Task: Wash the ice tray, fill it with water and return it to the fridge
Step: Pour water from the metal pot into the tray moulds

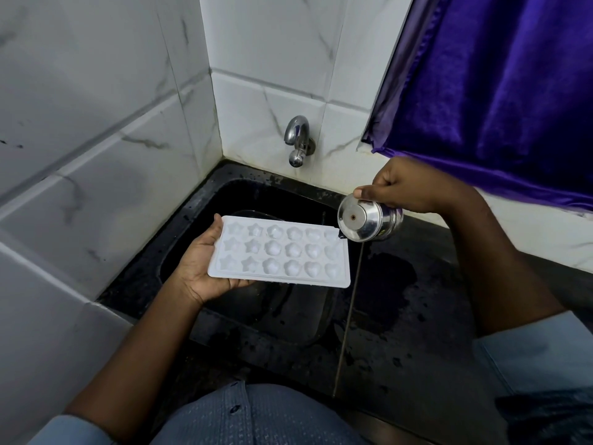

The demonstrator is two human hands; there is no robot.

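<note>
Head view. Left hand (200, 268) palm up above the black sink (288, 316), gripping the left end of the white ice tray (279, 252). The tray is roughly level over the basin, cavities up. Right hand (407, 184) is curled round a steel tumbler (369, 221), which is tipped sideways, base toward camera, beside the tray's far right corner.

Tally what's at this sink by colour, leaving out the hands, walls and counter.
White: 1, the tray
Silver: 2, the cup and the tap
Black: 1, the sink
Purple: 1, the curtain
Total: 5
</note>
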